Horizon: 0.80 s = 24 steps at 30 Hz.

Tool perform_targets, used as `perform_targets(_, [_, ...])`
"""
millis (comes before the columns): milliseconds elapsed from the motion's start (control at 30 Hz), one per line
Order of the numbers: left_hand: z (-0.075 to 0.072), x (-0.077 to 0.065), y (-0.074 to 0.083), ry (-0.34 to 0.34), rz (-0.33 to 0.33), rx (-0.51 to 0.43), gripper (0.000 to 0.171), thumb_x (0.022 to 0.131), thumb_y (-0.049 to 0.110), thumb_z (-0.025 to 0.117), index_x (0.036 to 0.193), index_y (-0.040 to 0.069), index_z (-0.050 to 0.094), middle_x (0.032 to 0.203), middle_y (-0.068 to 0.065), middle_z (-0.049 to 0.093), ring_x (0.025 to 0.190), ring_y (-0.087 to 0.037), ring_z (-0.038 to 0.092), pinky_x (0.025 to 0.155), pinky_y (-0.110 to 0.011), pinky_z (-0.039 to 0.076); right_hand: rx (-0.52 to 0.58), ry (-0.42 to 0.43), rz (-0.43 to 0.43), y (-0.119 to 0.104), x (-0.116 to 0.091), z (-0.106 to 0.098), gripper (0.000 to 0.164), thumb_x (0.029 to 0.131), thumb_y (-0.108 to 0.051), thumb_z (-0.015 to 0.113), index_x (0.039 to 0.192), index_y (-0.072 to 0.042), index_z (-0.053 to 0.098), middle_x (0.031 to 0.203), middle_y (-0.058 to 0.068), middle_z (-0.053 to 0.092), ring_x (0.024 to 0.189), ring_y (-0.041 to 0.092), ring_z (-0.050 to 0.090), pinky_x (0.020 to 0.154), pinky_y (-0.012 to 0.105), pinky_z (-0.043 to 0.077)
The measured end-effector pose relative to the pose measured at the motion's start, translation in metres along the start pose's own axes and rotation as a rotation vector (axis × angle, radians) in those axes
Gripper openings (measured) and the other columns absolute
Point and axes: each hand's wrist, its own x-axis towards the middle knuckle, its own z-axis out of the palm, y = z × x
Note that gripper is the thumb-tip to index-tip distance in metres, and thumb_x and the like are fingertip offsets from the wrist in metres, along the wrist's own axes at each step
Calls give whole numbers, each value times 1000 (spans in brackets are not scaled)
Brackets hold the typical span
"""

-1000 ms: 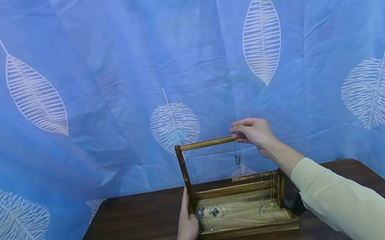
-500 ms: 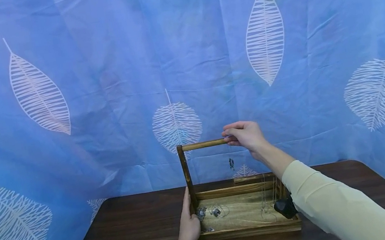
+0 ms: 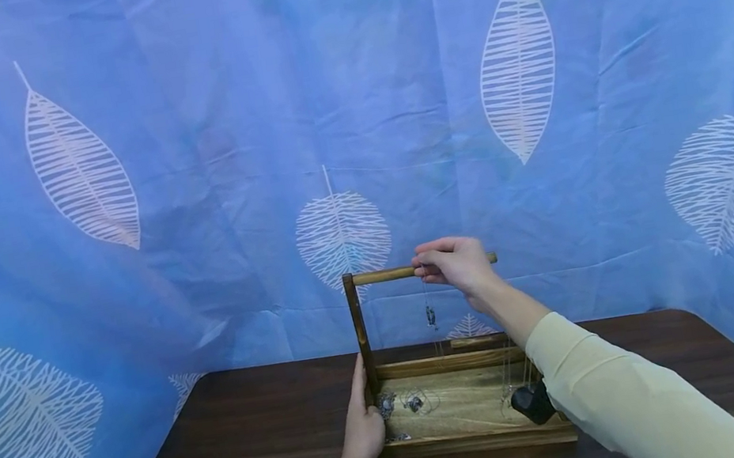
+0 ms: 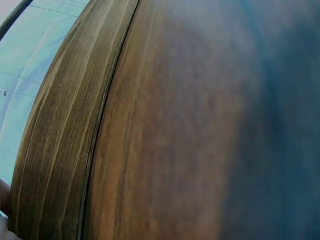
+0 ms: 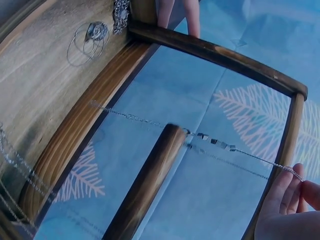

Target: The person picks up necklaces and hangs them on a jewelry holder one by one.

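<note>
Necklace, step: the necklace hangs at 12 o'clock on the wooden stand; you appear to be setting its chain at the upper bar.
Necklace, next move: in my judgement, it calls for seating the chain across the wood and confirming the bar bears it before you loosen the pinch.
Necklace, look: thin and silvery, in two strands, with small dark and pale cube beads partway along; clasp not identifiable.
Right hand: your right hand pinches the chain in its fingertips; whether the bar carries any weight cannot be told.
Left hand: at 8 o'clock, your left hand presses the upright post, fingers lying straight.
Tray: loose jewellery lies inside the tray at 9 o'clock.
Lower bar: other chains hang from the lower bar, towards 3 o'clock.
Table: the brown table supports the stand; a blue leaf-print cloth hangs beyond at 12 o'clock.
</note>
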Motion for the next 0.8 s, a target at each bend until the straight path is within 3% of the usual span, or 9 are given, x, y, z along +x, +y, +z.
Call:
perform_targets(300, [0,0,2,-12,8,-4,94,86,-24,27,164,26,9,166,-18,10,149,-44,8,96,-55,33,37,-21,7,4,1,19,32,99,-5,61,127,10,63,103,19,73,82,17,73,81,34,57])
perform_targets(567, [0,1,2,-21,3,-4,96,86,-24,27,164,30,9,167,-16,8,150,-42,7,101,-58,31,60,-26,-9,7,2,40,26,98,-5,63,120,8,68,102,20,74,84,21,74,80,36,58])
perform_targets(800, [-1,0,0,-29,11,-15,96,84,-25,27,164,25,9,167,-17,6,150,-43,5,111,-68,17,59,-18,-24,12,0,57,22,98,-5,63,116,4,72,102,18,74,83,21,73,81,37,58])
